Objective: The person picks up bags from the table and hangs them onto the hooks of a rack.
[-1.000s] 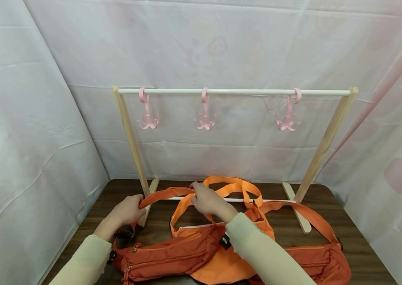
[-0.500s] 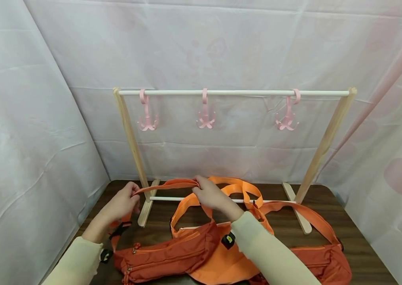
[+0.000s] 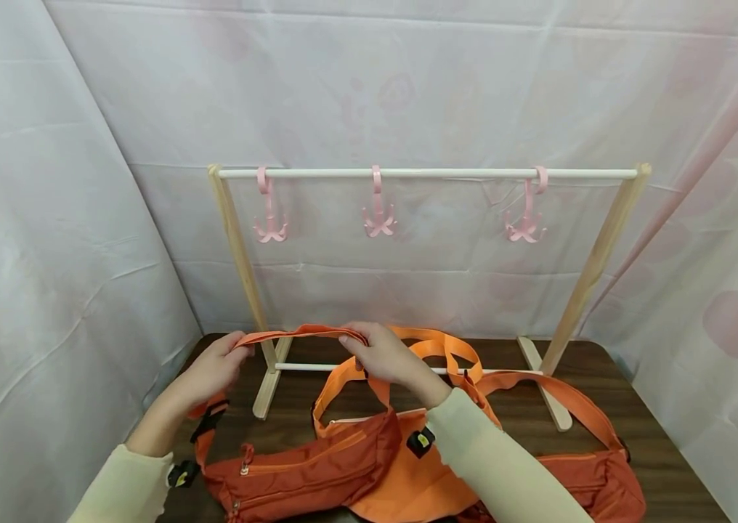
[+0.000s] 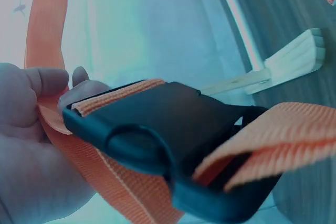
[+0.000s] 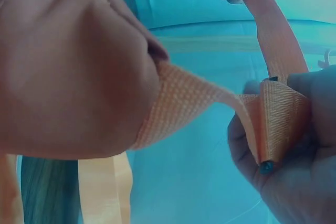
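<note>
Pale draped fabric (image 3: 408,87), dark wood-grain table (image 3: 290,421), wooden rack (image 3: 596,269), three pink hooks (image 3: 378,211) hanging from its white bar (image 3: 454,173)

1. Under the white rail (image 3: 454,173), I could pass a hand between the left hook (image 3: 269,211) and the middle hook (image 3: 378,207); the gap to the right hook (image 3: 529,207) is wider.
2. Their upturned prongs could snag me.
3. Low on the left, a strap (image 3: 306,330) spans between left hand (image 3: 212,370) and right hand (image 3: 385,354), crossing before the left post (image 3: 236,250).
4. Near centre, the red bag (image 3: 306,476) and orange bag (image 3: 418,483) block me; orange loops (image 3: 434,338) rise behind.
5. Rightward, an arched strap (image 3: 565,396) crosses before the right post's foot (image 3: 553,407); beyond it, I have a tabletop (image 3: 657,447) strip.
</note>
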`<state>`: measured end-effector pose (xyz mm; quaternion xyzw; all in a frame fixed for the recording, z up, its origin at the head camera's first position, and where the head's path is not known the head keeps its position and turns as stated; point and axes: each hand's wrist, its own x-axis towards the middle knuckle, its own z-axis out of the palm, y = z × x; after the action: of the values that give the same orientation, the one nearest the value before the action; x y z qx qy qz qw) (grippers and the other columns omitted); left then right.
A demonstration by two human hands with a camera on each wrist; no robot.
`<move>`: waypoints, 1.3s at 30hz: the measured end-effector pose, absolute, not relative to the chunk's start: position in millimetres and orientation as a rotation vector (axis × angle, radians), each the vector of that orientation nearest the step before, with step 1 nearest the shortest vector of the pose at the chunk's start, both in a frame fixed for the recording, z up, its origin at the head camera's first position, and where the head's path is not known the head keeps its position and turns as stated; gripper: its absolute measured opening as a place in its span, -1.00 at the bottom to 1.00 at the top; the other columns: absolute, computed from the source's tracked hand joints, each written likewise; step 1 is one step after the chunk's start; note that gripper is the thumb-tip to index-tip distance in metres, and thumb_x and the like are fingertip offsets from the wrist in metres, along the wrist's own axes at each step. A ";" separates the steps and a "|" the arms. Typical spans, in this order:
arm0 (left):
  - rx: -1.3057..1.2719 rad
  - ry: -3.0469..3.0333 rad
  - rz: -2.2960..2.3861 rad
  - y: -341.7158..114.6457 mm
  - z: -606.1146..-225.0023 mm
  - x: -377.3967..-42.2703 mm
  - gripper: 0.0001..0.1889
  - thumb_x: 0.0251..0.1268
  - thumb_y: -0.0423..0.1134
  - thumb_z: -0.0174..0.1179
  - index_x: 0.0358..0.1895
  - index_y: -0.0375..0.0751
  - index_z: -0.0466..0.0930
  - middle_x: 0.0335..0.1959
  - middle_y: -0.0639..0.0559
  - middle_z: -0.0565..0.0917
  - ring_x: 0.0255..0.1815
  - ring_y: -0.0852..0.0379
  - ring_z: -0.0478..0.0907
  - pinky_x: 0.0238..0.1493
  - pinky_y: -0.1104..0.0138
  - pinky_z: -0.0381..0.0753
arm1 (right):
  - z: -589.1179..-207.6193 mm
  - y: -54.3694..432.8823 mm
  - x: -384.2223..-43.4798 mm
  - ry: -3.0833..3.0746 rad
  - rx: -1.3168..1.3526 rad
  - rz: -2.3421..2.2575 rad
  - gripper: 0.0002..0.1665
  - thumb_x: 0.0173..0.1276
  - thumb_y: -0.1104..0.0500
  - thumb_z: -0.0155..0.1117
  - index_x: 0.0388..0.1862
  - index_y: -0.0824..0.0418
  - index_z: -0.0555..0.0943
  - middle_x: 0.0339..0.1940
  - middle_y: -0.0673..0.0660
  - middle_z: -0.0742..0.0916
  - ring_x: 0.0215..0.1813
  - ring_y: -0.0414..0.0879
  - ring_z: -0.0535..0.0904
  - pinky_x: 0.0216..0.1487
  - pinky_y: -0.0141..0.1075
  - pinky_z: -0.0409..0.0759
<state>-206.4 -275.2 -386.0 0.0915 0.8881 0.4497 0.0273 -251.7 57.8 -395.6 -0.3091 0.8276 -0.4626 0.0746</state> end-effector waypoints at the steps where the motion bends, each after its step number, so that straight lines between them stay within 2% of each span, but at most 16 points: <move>1: 0.302 2.773 1.363 -275.6 -383.7 -205.4 -0.81 0.70 -0.28 -0.05 -0.14 -0.29 0.49 -0.63 0.09 0.30 -0.69 0.15 0.24 -0.61 0.28 0.32 | -394.2 57.3 -251.0 2.484 -0.934 -1.394 -0.73 0.76 -0.08 0.04 -0.01 -0.05 0.66 -0.46 0.07 0.66 -0.52 -0.07 0.59 -0.55 -0.23 0.50; 3: 0.332 2.838 1.304 -276.7 -379.1 -203.2 -0.80 0.70 -0.26 -0.02 -0.16 -0.25 0.52 -0.60 0.10 0.28 -0.67 0.16 0.20 -0.57 0.29 0.27 | -391.4 56.4 -249.3 2.494 -0.941 -1.400 -0.72 0.77 -0.05 0.02 0.04 -0.04 0.67 -0.33 0.05 0.71 -0.44 -0.06 0.64 -0.49 -0.20 0.55; 6: 0.363 2.883 1.246 -277.9 -372.2 -199.0 -0.80 0.70 -0.24 0.01 -0.17 -0.22 0.55 -0.56 0.09 0.29 -0.65 0.15 0.19 -0.54 0.28 0.25 | -385.9 56.0 -246.3 2.545 -0.970 -1.396 -0.66 0.77 -0.05 0.02 0.26 -0.04 0.67 -0.17 0.00 0.74 -0.46 -0.07 0.56 -0.36 -0.18 0.56; 8: 0.376 2.889 1.231 -278.8 -367.5 -195.8 -0.81 0.68 -0.23 0.04 -0.18 -0.20 0.55 -0.55 0.08 0.30 -0.65 0.15 0.19 -0.54 0.27 0.25 | -381.8 56.2 -244.2 2.586 -0.995 -1.395 -0.59 0.76 -0.08 0.04 0.39 -0.06 0.63 -0.04 -0.05 0.76 -0.39 -0.14 0.55 -0.24 -0.20 0.57; 10: 0.391 2.885 1.222 -279.9 -363.0 -192.7 -0.83 0.68 -0.23 0.07 -0.18 -0.19 0.54 -0.55 0.08 0.30 -0.66 0.15 0.19 -0.56 0.27 0.25 | -377.7 57.0 -242.5 2.611 -1.029 -1.401 -0.54 0.74 -0.11 0.06 0.46 -0.08 0.60 -0.09 -0.05 0.76 -0.48 -0.17 0.47 -0.28 -0.22 0.53; 12: 0.415 2.893 1.204 -281.1 -358.6 -190.5 -0.84 0.67 -0.23 0.10 -0.20 -0.18 0.54 -0.54 0.07 0.31 -0.65 0.15 0.21 -0.56 0.28 0.25 | -373.8 58.0 -241.5 2.612 -1.060 -1.419 -0.56 0.72 -0.14 0.09 0.42 -0.09 0.64 -0.27 -0.03 0.75 -0.56 -0.18 0.45 -0.39 -0.25 0.51; 14: 0.425 2.913 1.176 -282.0 -354.3 -188.8 -0.83 0.66 -0.20 0.14 -0.20 -0.16 0.54 -0.54 0.07 0.33 -0.64 0.15 0.24 -0.56 0.28 0.27 | -370.0 58.9 -241.2 2.611 -1.094 -1.441 -0.60 0.71 -0.13 0.11 0.35 -0.11 0.68 -0.49 0.01 0.64 -0.70 -0.14 0.32 -0.56 -0.28 0.40; 16: 0.435 2.928 1.159 -282.5 -350.2 -187.7 -0.83 0.64 -0.16 0.19 -0.18 -0.15 0.57 -0.54 0.07 0.35 -0.63 0.14 0.27 -0.57 0.28 0.30 | -366.5 59.9 -241.8 2.612 -1.123 -1.461 -0.65 0.71 -0.10 0.13 0.29 -0.11 0.70 -0.62 0.03 0.55 -0.76 -0.12 0.24 -0.64 -0.30 0.30; 21: 0.474 2.937 1.188 -283.0 -340.5 -184.5 -0.81 0.61 -0.10 0.25 0.02 -0.14 0.60 -0.49 0.02 0.40 -0.64 0.15 0.28 -0.58 0.28 0.34 | -356.2 61.5 -243.7 2.675 -1.204 -1.463 -0.72 0.71 -0.01 0.16 0.20 -0.07 0.74 -0.58 -0.04 0.54 -0.73 -0.17 0.26 -0.59 -0.33 0.30; 25: 0.550 2.990 1.178 -283.2 -332.9 -183.5 -0.69 0.66 -0.08 0.19 0.29 -0.05 0.60 -0.38 -0.01 0.53 -0.53 0.13 0.40 -0.49 0.26 0.42 | -348.7 61.2 -245.9 2.712 -1.267 -1.484 -0.75 0.69 0.03 0.20 0.15 -0.04 0.76 -0.58 -0.05 0.53 -0.71 -0.20 0.28 -0.55 -0.33 0.31; 27: 0.582 3.029 1.182 -282.5 -330.1 -184.0 -0.68 0.68 -0.10 0.15 0.34 -0.02 0.61 -0.33 0.00 0.59 -0.50 0.12 0.42 -0.47 0.26 0.42 | -345.1 60.5 -247.4 2.726 -1.287 -1.507 -0.77 0.68 0.06 0.22 0.12 -0.01 0.77 -0.58 -0.07 0.55 -0.69 -0.21 0.29 -0.54 -0.33 0.31; 29: 0.610 3.078 1.191 -281.5 -328.3 -185.6 -0.70 0.70 -0.13 0.13 0.31 -0.02 0.65 -0.31 0.03 0.64 -0.48 0.12 0.42 -0.47 0.27 0.42 | -341.2 59.4 -248.7 2.745 -1.298 -1.529 -0.78 0.66 0.09 0.25 0.11 0.02 0.78 -0.58 -0.07 0.54 -0.67 -0.21 0.29 -0.54 -0.33 0.30; 34: 0.654 3.202 1.248 -277.9 -322.7 -189.5 -0.79 0.69 -0.19 0.14 0.15 -0.05 0.73 -0.32 0.08 0.68 -0.63 0.15 0.31 -0.58 0.28 0.34 | -330.6 56.5 -252.3 2.779 -1.322 -1.571 -0.77 0.64 0.12 0.27 0.12 0.10 0.78 -0.57 -0.06 0.52 -0.64 -0.20 0.29 -0.51 -0.31 0.30; 39: 0.669 3.324 1.271 -273.6 -315.5 -194.7 -0.83 0.68 -0.21 0.16 0.06 -0.08 0.74 -0.37 0.10 0.69 -0.62 0.17 0.28 -0.54 0.30 0.29 | -321.4 52.6 -259.3 2.813 -1.370 -1.599 -0.77 0.63 0.16 0.29 0.13 0.16 0.78 -0.47 -0.07 0.63 -0.53 -0.19 0.37 -0.39 -0.29 0.41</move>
<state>-194.7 -273.6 -315.5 0.1794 0.8917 0.3409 -0.2376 -259.3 52.6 -321.4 -0.3831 0.7867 -0.4472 -0.1851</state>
